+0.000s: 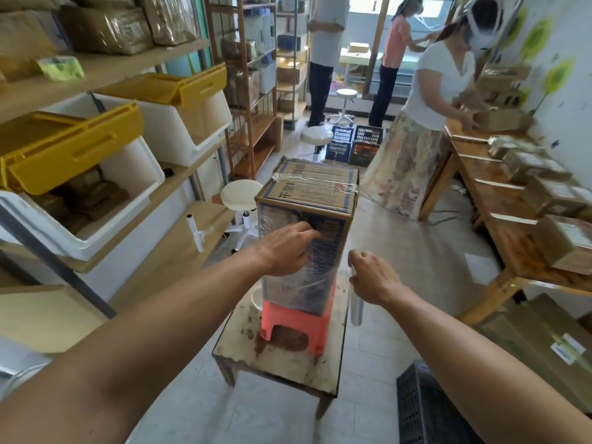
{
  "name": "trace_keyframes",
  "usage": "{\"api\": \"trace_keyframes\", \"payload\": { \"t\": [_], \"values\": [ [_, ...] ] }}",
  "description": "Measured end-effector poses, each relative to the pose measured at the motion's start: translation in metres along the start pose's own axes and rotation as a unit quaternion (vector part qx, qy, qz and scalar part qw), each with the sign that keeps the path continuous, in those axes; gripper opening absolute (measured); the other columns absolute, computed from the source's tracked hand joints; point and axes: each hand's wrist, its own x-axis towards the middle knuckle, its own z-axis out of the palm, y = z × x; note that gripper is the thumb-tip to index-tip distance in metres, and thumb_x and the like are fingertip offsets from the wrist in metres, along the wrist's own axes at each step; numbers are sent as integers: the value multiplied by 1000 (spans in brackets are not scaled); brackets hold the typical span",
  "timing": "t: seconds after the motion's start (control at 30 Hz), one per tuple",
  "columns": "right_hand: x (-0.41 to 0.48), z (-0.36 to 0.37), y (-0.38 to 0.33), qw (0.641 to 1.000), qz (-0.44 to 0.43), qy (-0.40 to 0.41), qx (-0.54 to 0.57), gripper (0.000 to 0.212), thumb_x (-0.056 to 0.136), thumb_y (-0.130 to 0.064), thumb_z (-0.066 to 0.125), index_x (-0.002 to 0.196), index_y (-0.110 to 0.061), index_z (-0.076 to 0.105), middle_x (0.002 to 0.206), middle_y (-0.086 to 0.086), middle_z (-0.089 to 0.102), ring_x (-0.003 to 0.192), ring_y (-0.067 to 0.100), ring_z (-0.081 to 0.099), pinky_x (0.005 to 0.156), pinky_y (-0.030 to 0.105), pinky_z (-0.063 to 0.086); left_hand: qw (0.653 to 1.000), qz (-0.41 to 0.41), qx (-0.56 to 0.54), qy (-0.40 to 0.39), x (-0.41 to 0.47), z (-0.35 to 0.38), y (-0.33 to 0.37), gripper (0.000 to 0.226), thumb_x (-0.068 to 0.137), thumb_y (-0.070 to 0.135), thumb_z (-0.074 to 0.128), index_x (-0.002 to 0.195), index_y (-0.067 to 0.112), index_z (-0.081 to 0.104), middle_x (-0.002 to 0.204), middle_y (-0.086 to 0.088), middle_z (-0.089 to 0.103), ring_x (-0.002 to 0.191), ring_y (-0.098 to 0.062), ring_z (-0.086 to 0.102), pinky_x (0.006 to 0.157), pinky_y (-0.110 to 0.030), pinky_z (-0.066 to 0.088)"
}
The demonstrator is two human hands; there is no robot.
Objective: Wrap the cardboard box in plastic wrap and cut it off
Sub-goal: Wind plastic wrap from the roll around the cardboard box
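**Q:** Cardboard box [307, 225]: where was it, and how did it look likely to handle?

**A:** The box stood on end on a red plastic stool [296, 322], which sat on a low worn table [278, 363]. I judged the box stiff and fairly tall for its footing, so liable to tip if the film was pulled hard. The plastic wrap [298, 277] already covered the box's lower and middle faces; it looked thin, clingy and easily torn. A twisted band of film crossed the box's top. I judged the flat faces and corners the right places to brace the box, not the film itself.

**Q:** Where were your hands relative to the box?

**A:** My left hand [285, 248] lay against the near face of the box, about mid-height, fingers curled and pressing on the film. My right hand [373, 278] was just right of the box's lower corner, closed around the top of the wrap roll [356, 306], which hung upright beside the box.

**Q:** Was the film cut?

**A:** Not yet; whether a sheet ran from roll to box I could not tell.
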Motion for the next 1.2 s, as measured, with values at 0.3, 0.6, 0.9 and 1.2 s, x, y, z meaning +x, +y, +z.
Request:
{"api": "trace_keyframes", "payload": {
  "t": [0.3, 0.6, 0.9, 1.2],
  "values": [
    [-3, 22, 9, 995, 61, -34, 65, 31, 92, -14, 62, 121, -19, 53, 119, 8, 57, 96, 23, 55, 78, 31, 46, 999, -33, -26, -26, -14, 19, -10, 54, 94, 18, 52, 147, 15, 41, 142, -6, 47, 126, -26, 51, 100, -40, 46],
    [5, 59, 14, 993, 83, -68, 42, 26, 89, -11, 59, 114, -14, 52, 118, 12, 56, 102, 31, 58, 86, 41, 50, 995, -41, -72, -64, -22, 61, -25, 55, 93, 15, 55, 146, 14, 43, 148, -12, 44, 134, -28, 44, 109, -40, 40],
    [7, 89, 35, 988, 106, -83, 75, 28, 91, -9, 57, 119, -13, 54, 118, 11, 56, 99, 29, 58, 82, 36, 47, 987, -63, -95, -113, -14, 101, -41, 55, 96, 19, 55, 149, 18, 40, 151, -7, 41, 134, -24, 45, 109, -35, 39],
    [25, 132, 21, 977, 138, -82, 138, 30, 89, -7, 59, 117, -11, 53, 115, 15, 64, 99, 33, 60, 74, 32, 42, 974, -95, -126, -161, -6, 146, -38, 57, 94, 23, 57, 148, 14, 40, 151, -10, 42, 135, -27, 43, 110, -38, 39]
  ]
}}
